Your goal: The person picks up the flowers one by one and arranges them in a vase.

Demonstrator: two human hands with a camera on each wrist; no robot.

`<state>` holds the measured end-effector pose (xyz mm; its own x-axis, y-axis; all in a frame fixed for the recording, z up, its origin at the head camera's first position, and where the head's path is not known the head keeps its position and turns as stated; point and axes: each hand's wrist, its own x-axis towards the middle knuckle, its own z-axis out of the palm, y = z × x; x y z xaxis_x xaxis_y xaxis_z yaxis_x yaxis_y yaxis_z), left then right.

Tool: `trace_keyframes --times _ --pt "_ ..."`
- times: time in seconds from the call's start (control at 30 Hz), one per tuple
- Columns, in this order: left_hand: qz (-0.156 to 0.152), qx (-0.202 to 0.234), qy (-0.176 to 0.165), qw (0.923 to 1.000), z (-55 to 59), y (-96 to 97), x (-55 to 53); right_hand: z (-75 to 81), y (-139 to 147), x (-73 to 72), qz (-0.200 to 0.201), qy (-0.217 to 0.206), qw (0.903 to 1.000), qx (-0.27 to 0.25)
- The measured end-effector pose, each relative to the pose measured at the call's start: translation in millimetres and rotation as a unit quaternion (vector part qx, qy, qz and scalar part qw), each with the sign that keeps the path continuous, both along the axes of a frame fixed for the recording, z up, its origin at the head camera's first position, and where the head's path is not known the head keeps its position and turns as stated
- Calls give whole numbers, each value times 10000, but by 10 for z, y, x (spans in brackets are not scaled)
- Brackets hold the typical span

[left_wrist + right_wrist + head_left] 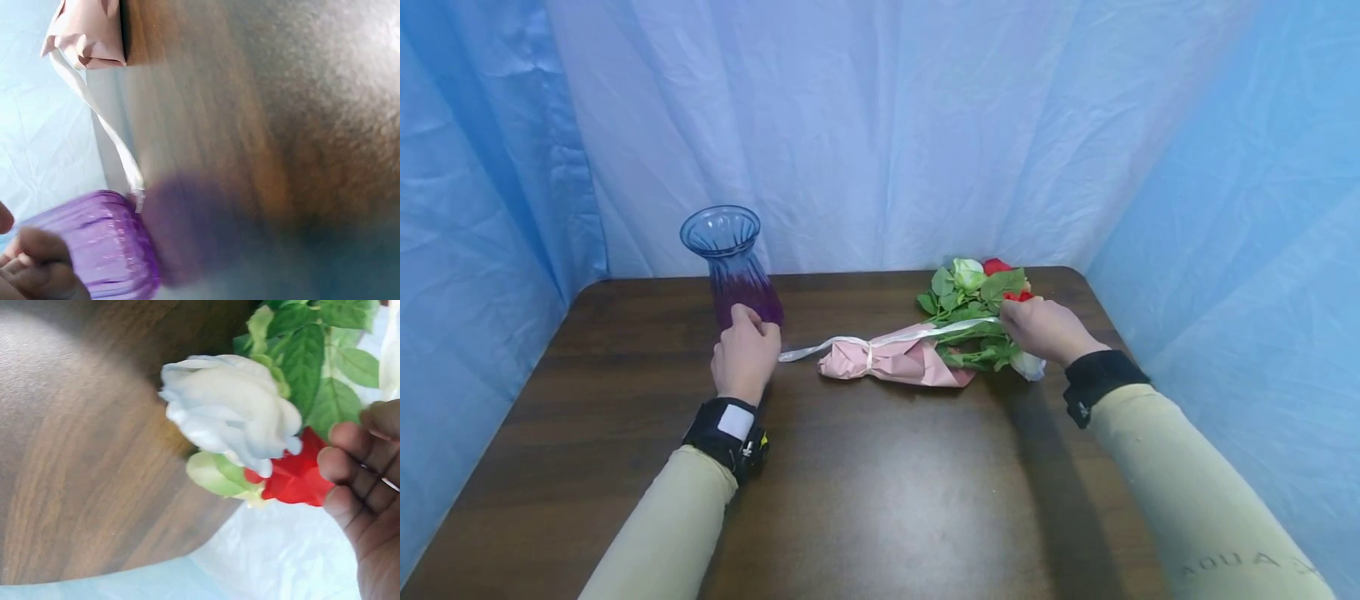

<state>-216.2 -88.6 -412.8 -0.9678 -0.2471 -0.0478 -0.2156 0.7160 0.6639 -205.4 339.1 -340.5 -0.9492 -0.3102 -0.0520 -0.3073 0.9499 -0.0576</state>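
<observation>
- The white ribbon (910, 337) is circling the narrow part of the pink wrapping (910, 365), its two tails stretching out to either side.
- The wrapping is lying on its side near the middle of the tabletop (887, 483), and its wider mouth is facing right.
- Leafy stems (973, 337) are spreading from that mouth; a pale green rose (968, 274), a white rose (228, 406) and a red flower (297, 475) are showing at their ends.
- The right hand (1041, 327) is pinching the ribbon's right tail, fingers bending, just above the blooms.
- The left hand (745, 358) is curling its fingers inward and gripping nothing visible; in the left wrist view the ribbon's left tail is ending loose, apart from those fingers.
- The glass vase (730, 271), blue above and purple below, is standing upright left of the wrapping, behind the left hand; whether they are touching, I cannot tell.
- Black bands (722, 429) are wrapping both wrists below pale sleeves (662, 525).
- Bluish curtains (850, 125) are hanging around the tabletop.
</observation>
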Motion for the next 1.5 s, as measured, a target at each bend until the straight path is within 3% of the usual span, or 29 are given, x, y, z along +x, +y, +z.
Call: trace_keyframes --times 0.23,0.33,0.57,0.8,1.0,1.17,1.3,1.5 --pt "-767 -289 776 9936 169 225 23 124 -132 -31 79 552 9984 -42" --pt "-1113 -460 915 9885 224 357 39 175 -203 -43 123 582 9981 -164" --pt "-1765 -895 538 9787 287 679 42 258 -454 -91 469 660 9961 -348" --pt "-2305 -1190 216 9655 199 905 58 197 -822 -152 1324 571 9889 -363" --pt "-2518 -1407 367 9568 86 1029 67 64 -1110 -175 1427 102 9895 -186" --pt "-2437 -1564 494 9559 4 1097 92 -51 -1245 -207 1596 -175 9870 -26" --pt "-2307 -1713 533 9564 -53 1126 102 -154 -1283 -234 2016 -22 9794 118" --pt "-2265 -1992 666 9511 -96 1151 113 -294 -1296 -239 2754 759 9579 300"
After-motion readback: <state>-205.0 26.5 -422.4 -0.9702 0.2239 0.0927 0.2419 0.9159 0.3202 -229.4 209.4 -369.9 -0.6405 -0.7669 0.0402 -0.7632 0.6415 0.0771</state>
